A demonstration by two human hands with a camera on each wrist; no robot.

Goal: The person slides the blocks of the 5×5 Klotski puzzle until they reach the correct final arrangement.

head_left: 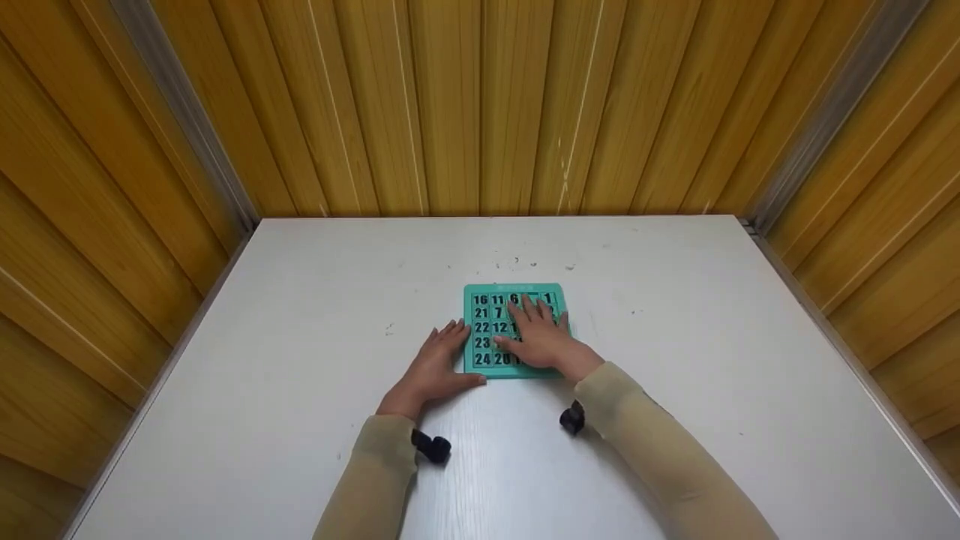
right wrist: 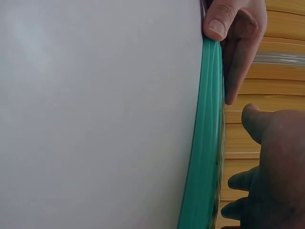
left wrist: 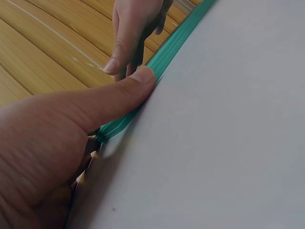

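Observation:
A green sliding number puzzle [head_left: 469, 300] lies flat on the white table, its square tiles printed with black numbers. My left hand [head_left: 437, 367] holds its near left corner, the fingers along the left side and the thumb on the near edge. In the left wrist view that thumb [left wrist: 121, 95] presses against the green rim. Over the right part of the tiles, my right hand [head_left: 541, 337] has its fingers spread, with fingertips at the upper rows. It covers several numbers. The right wrist view shows the right hand [right wrist: 286, 162] above the board, with the near rim [right wrist: 205, 124] beside it.
The white table [head_left: 315, 277] carries small dark marks beyond the puzzle. Yellow wood-look panels [head_left: 502, 112] stand behind it and on both sides, with grey metal posts [head_left: 187, 112] at the back corners. A small black device [head_left: 433, 448] is on each wrist.

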